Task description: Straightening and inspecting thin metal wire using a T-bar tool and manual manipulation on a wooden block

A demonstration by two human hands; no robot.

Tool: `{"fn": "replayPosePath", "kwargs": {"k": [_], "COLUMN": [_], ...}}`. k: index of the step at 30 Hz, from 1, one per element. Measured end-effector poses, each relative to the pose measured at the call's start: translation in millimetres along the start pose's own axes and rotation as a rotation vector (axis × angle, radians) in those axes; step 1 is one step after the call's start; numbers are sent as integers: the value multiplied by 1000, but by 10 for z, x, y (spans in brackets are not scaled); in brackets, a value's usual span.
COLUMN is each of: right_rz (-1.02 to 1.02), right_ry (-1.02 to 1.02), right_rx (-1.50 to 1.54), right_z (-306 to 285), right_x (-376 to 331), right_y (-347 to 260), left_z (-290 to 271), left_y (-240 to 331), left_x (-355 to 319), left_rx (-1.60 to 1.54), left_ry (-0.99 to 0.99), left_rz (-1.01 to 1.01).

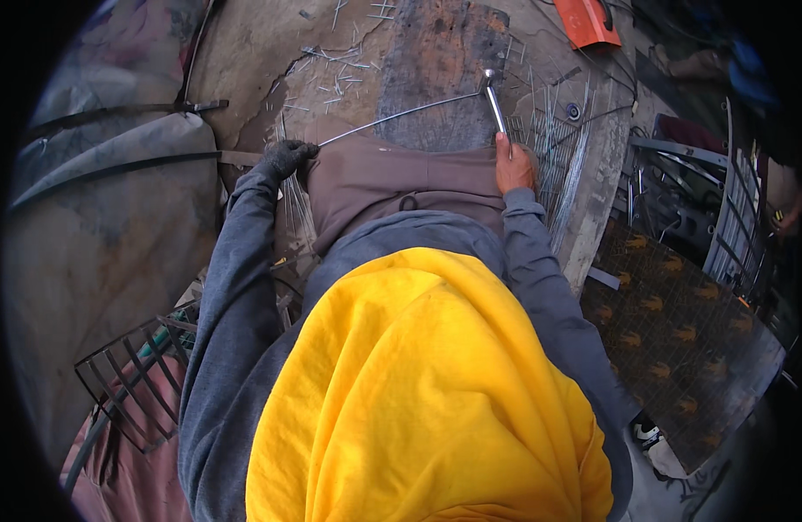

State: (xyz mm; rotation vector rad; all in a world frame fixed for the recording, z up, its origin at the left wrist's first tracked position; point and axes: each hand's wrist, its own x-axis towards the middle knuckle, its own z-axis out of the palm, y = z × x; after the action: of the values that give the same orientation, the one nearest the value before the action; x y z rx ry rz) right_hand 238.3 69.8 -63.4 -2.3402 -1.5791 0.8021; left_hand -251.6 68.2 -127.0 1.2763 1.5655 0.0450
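Observation:
My left hand point(288, 159), in a dark glove, is closed around one end of a thin metal rod point(401, 114). The rod runs up and to the right across my lap, and its far end lies by the hammer's head; whether they touch I cannot tell. My bare right hand point(515, 168) grips the lower handle of a hammer point(496, 108) with a shiny metal shaft, head pointing away from me. Beyond my knees lies a dark, rust-stained metal plate point(440, 52).
Short cut rods point(335, 61) are scattered on the ground left of the plate. Long thin rods point(562, 148) lie beside my right hand. An orange tool-like object point(585, 22) is at the far right, with a metal frame point(731, 200) and dark patterned board point(679, 339) nearer.

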Motion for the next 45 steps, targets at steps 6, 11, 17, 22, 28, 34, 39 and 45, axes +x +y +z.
{"fn": "replayPosePath", "kwargs": {"k": [6, 11, 17, 22, 28, 34, 39, 45], "right_rz": [-25, -53, -47, -99, -25, 100, 126, 75], "right_ry": [19, 31, -163, -126, -154, -174, -173, -134], "right_rx": [36, 229, 44, 64, 101, -1, -26, 40], "right_z": [-20, -163, 13, 79, -255, -247, -316, -197], "right_x": [3, -167, -105, -158, -338, -455, -524, -479], "right_y": [101, -137, -162, -179, -247, 211, 43, 154], "left_z": [-2, -1, 22, 32, 2, 130, 527, 609], "left_y": [312, 309, 263, 75, 220, 1648, 2708, 3305], "left_x": [-87, -120, -21, 25, -135, -978, -1381, -1335], "left_rx": [109, 36, 24, -21, 0, -574, -1051, -1685], "left_ry": [8, 8, -8, -14, 9, -268, -368, -691], "left_rz": [-20, -26, -23, -1, 7, 109, 278, 214]}}
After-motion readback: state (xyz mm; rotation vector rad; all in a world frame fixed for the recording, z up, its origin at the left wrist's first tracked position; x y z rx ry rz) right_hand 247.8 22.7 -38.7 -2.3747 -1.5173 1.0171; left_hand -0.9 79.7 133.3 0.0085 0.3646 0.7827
